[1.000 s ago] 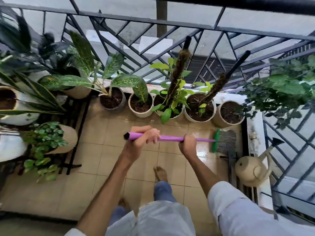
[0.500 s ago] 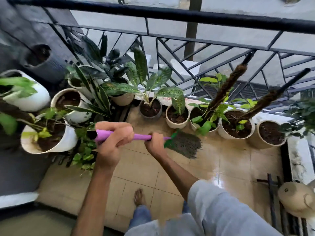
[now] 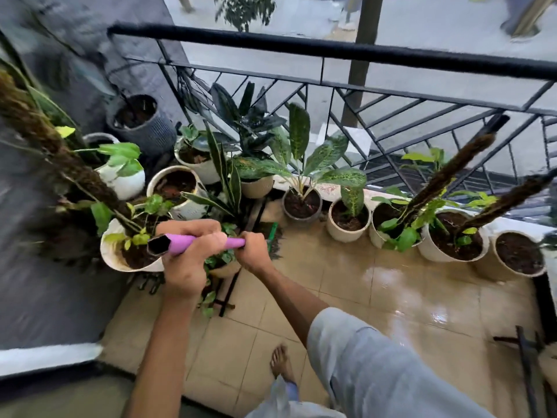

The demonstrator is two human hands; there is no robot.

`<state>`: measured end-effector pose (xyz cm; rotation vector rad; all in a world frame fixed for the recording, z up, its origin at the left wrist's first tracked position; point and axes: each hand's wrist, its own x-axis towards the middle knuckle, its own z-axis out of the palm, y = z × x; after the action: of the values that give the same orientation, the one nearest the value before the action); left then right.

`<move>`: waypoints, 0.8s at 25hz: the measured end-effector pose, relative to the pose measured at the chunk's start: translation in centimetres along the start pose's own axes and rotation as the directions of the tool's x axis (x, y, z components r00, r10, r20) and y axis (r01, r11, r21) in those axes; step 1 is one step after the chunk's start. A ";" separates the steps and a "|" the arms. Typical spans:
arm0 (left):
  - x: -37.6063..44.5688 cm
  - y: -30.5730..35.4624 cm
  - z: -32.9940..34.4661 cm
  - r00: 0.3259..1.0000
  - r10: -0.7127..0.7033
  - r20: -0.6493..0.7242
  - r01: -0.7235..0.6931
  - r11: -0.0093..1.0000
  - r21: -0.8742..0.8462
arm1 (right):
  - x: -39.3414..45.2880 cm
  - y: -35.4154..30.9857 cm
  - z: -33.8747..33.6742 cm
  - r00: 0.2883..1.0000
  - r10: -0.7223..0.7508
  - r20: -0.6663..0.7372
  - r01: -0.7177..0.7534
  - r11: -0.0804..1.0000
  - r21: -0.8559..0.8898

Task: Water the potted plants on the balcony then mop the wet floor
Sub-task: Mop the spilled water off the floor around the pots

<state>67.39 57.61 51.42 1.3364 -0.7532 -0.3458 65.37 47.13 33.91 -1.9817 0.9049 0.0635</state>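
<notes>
Both my hands grip a broom with a purple handle [image 3: 180, 244]. My left hand [image 3: 184, 260] holds the near end and my right hand [image 3: 253, 251] holds it further along. The green head and dark bristles [image 3: 272, 239] touch the floor beside the left plant stand. The beige tiled floor [image 3: 391, 285] is wet and shiny on the right. Several potted plants in white pots [image 3: 346, 218] line the black railing [image 3: 331, 52], two with moss poles [image 3: 446, 176].
More pots [image 3: 177, 188] crowd a black stand at the left by a grey wall [image 3: 54, 297]. A black metal frame [image 3: 524, 354] lies at the right edge. My bare foot [image 3: 281, 362] stands on the dry tiles near the threshold.
The broom head has swept from the right side of the floor to the left, near the plant stand. My view has turned left, and the watering can has left the frame.
</notes>
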 end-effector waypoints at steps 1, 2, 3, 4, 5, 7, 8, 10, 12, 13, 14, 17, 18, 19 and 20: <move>0.4 -0.5 0.1 0.999 -0.014 0.030 0.016 0.999 -0.047 | -0.2 0.9 -0.5 1.000 0.016 -0.001 -0.016 0.999 -0.034; 0.6 -1.0 0.3 0.997 -0.020 0.072 0.026 0.996 -0.085 | -0.6 2.0 -0.9 0.999 0.038 -0.010 -0.039 0.997 -0.063; 0.6 -1.8 0.7 0.991 -0.040 0.126 0.055 0.992 -0.115 | -1.3 3.4 -1.6 0.997 0.068 -0.024 -0.070 0.994 -0.085; 0.3 -2.6 1.7 0.981 -0.065 0.183 0.092 0.985 -0.146 | -2.2 5.4 -2.5 0.993 0.106 -0.042 -0.110 0.989 -0.100; -0.1 -3.5 3.0 0.969 -0.096 0.229 0.137 0.976 -0.167 | -3.4 7.5 -3.4 0.988 0.144 -0.061 -0.149 0.983 -0.105; -1.7 -4.9 7.3 0.928 -0.164 0.334 0.231 0.958 -0.171 | -6.4 12.8 -5.9 0.963 0.249 -0.107 -0.258 0.962 -0.085; -2.6 -5.4 9.6 0.907 -0.199 0.371 0.276 0.947 -0.167 | -8.1 15.3 -6.9 0.943 0.307 -0.130 -0.316 0.947 -0.063; -4.2 -6.6 14.5 0.854 -0.259 0.451 0.367 0.915 -0.169 | -12.0 20.2 -9.0 0.893 0.413 -0.180 -0.419 0.908 0.001; -5.8 -7.8 19.7 0.787 -0.310 0.533 0.458 0.873 -0.168 | -16.1 24.5 -11.1 0.825 0.514 -0.235 -0.506 0.857 0.096; -6.8 -8.4 22.4 0.745 -0.334 0.577 0.498 0.855 -0.148 | -18.3 26.6 -12.1 0.782 0.565 -0.263 -0.548 0.824 0.144; -8.0 -9.1 24.7 0.702 -0.349 0.621 0.528 0.840 -0.124 | -20.3 28.4 -13.0 0.741 0.608 -0.286 -0.582 0.793 0.181; -12.7 -10.5 30.9 0.559 -0.350 0.752 0.582 0.812 -0.054 | -26.7 33.8 -14.5 0.619 0.718 -0.318 -0.674 0.693 0.254; -14.5 -10.9 32.5 0.511 -0.333 0.793 0.585 0.810 -0.037 | -28.8 35.5 -14.7 0.583 0.748 -0.317 -0.700 0.660 0.272; -16.3 -11.4 33.9 0.468 -0.310 0.828 0.590 0.807 -0.031 | -30.9 36.9 -14.8 0.549 0.776 -0.311 -0.726 0.627 0.283; -17.9 -11.8 34.9 0.431 -0.297 0.852 0.604 0.797 -0.028 | -32.6 38.2 -14.7 0.520 0.799 -0.303 -0.751 0.596 0.283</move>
<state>33.39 40.19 36.54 0.9756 -1.0108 -1.5887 13.61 42.96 26.99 -1.3267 1.9951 0.1101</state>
